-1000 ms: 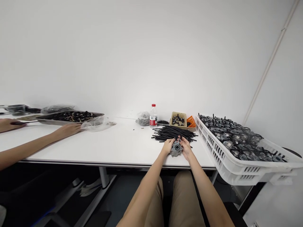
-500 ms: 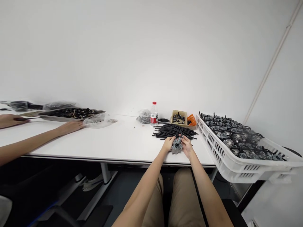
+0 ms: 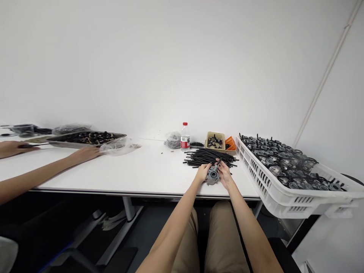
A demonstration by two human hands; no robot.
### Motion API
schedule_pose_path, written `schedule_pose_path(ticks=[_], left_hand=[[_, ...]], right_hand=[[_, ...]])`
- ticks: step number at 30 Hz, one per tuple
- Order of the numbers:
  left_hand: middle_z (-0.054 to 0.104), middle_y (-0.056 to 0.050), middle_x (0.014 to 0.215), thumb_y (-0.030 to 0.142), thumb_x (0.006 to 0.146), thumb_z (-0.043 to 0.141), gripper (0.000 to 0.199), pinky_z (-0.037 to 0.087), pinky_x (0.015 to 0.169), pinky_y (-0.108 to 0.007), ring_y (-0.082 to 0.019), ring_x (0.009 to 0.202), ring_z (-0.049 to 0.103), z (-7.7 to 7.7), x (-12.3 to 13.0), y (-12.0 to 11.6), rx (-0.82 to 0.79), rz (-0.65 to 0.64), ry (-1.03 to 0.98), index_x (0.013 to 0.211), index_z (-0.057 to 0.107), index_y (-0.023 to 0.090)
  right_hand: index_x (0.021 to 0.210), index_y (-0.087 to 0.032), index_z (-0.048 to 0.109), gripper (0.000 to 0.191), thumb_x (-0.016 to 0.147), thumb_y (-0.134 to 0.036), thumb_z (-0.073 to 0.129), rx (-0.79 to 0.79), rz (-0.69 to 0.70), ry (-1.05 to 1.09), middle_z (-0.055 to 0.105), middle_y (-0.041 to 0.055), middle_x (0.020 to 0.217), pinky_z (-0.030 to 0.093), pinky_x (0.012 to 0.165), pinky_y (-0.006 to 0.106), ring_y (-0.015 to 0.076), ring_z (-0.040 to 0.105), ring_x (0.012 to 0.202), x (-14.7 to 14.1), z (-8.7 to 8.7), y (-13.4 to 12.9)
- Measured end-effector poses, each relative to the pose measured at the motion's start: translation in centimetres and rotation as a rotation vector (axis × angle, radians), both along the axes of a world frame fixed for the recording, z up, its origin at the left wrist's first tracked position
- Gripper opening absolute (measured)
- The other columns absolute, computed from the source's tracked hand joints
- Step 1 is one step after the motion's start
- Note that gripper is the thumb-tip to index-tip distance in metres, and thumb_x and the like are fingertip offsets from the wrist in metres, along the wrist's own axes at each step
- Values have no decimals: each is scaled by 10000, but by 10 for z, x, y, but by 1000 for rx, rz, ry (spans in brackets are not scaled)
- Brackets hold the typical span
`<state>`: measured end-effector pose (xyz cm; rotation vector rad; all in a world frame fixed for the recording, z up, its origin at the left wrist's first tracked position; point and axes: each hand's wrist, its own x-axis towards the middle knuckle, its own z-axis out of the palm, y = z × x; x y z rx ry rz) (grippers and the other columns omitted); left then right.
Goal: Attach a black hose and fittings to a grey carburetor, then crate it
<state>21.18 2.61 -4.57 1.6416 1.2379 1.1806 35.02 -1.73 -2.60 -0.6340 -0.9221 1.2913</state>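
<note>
My left hand [image 3: 203,173] is closed on the left side of a grey metal part [image 3: 212,175] with a round opening, held over the table's front edge. On the part's right side, my right hand [image 3: 224,174] has its fingers closed around a short black piece [image 3: 218,161] that sticks up at the top. Just behind both hands lies a pile of black tubes [image 3: 209,156]. Whether the black piece is joined to the metal part is too small to tell.
A white crate [image 3: 267,187] of similar metal parts stands right. Behind the tubes are a beige bin [image 3: 207,145], an orange basket [image 3: 231,143], a bottle [image 3: 185,140] and a bagged bundle [image 3: 173,141]. At left, another person's hands [image 3: 85,153] flank a metal tray [image 3: 68,144].
The black piece at my right fingertips now stands out more clearly and leans to the right. The other person's left hand and tool have shifted slightly right.
</note>
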Motion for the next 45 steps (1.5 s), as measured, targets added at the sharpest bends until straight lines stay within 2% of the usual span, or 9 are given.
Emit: schedule_pose_path(ticks=[5,10,17,26,30,35,40,42,45], left_hand=[[703,-72,1201,413,988,652,344,610,903,-429,-235,1043,702,0,-1,0,-1,-4,-1,1212,670,153],[704,-73,1195,409,988,653,344,612,895,-426,-229,1033,704,1,-1,0,-5,-10,-4,1215,667,151],[708,-65,1175,415,986,655,344,615,881,-416,-232,1019,707,1,-1,1,-11,-13,13,1197,675,145],[708,-66,1179,420,987,652,345,613,890,-422,-235,1028,706,-1,-2,0,-8,-13,32,1197,675,146],[706,-67,1186,419,987,652,348,612,896,-426,-237,1035,705,-1,-2,0,-5,-11,36,1202,673,147],[710,-67,1171,412,987,654,339,616,879,-415,-226,1014,708,0,-3,2,-10,-17,39,1195,674,145],[711,-68,1167,411,989,652,336,617,875,-412,-221,1007,709,-1,-2,2,-6,-19,37,1196,673,146],[710,-71,1172,406,990,652,334,617,875,-412,-217,1006,709,-1,-2,2,-3,-16,36,1203,670,149],[709,-69,1171,408,988,653,337,617,874,-412,-221,1007,708,-2,-2,2,4,-12,30,1201,671,148]], right_hand=[[1022,-222,748,358,677,-250,840,-9,18,19,744,-4,814,526,660,267,159,684,722,0,4,-4],[988,-235,763,343,646,-208,771,1,31,19,753,-2,828,521,683,276,175,687,741,1,6,-7],[1012,-271,771,448,587,-179,877,13,48,-8,798,-5,989,533,686,253,156,688,777,-2,6,-9],[1061,-264,770,419,649,-213,822,14,41,33,727,-37,811,537,708,250,146,689,749,1,4,-6],[1089,-282,757,516,596,-139,804,16,57,39,746,-33,890,542,707,250,152,705,770,1,4,-7],[1111,-290,727,565,588,-127,867,20,55,29,777,-8,1015,545,724,261,157,691,799,0,3,-6],[1097,-289,728,450,666,-188,814,26,63,43,725,-46,821,539,721,242,139,688,763,2,2,-5],[1124,-309,717,494,657,-162,781,30,60,48,696,-66,793,538,707,234,130,690,743,3,2,-5],[1171,-319,699,587,625,-120,778,34,65,38,715,-58,851,545,698,249,144,699,756,2,3,-7]])
